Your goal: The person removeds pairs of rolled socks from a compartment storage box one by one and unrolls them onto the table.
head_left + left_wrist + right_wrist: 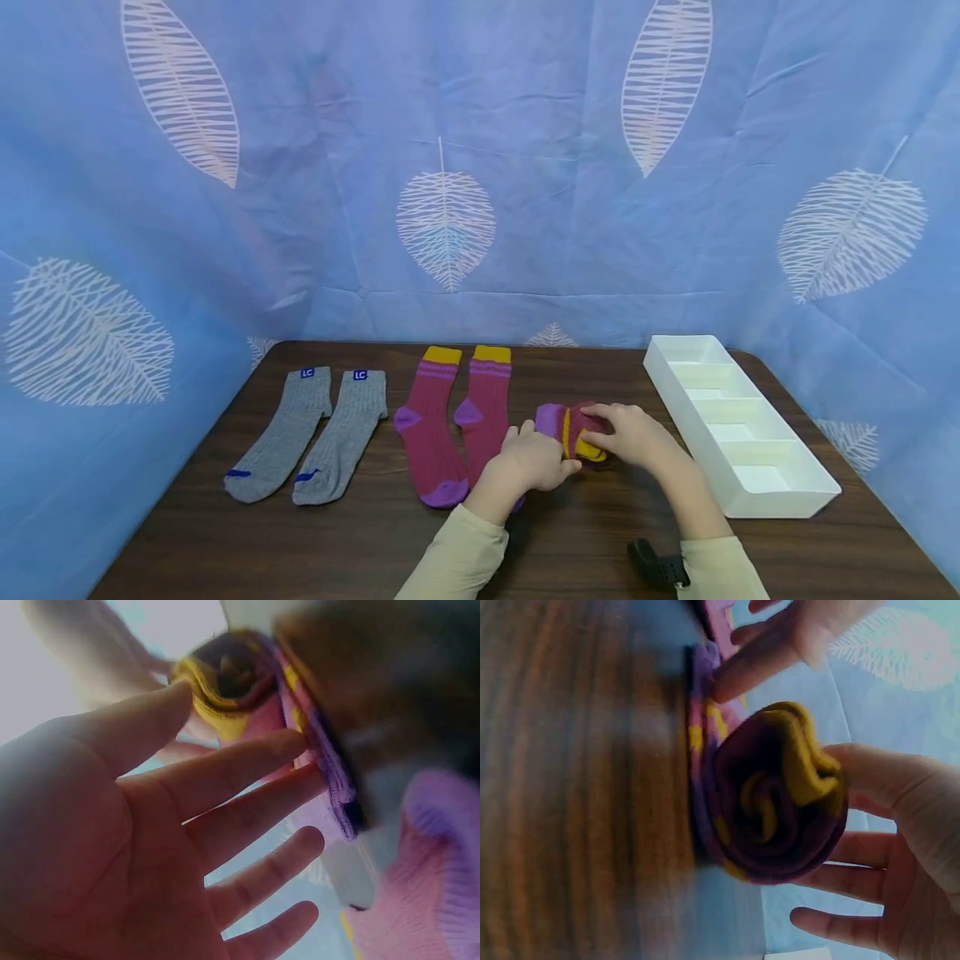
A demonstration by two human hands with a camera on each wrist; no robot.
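You are partway through rolling the socks: one maroon pair is almost rolled up into a roll (576, 433) that sits on the table (375, 542) between your hands, just left of the tray (780, 500). Its purple toe end still lies flat, unrolled, at the left side of the roll. A second maroon pair (457, 425) lies flat just left of your hands, and a grey pair (315, 433) lies flat farther left; neither looks touched. All of the tray's compartments that show look bare, so by this view nothing is put away yet.

Your left hand (528, 462) has its fingers (247, 769) nearly straight and a little spread; the tips press the flat purple end against the table and your thumb reaches toward the roll's yellow cuff. It grasps nothing.

Your right hand (630, 433) cups the roll from the right side. In the right wrist view its fingers (847, 862) are gently bent behind the roll and its thumb lies over the top by the yellow cuff, so it holds the roll loosely rather than clenching it.
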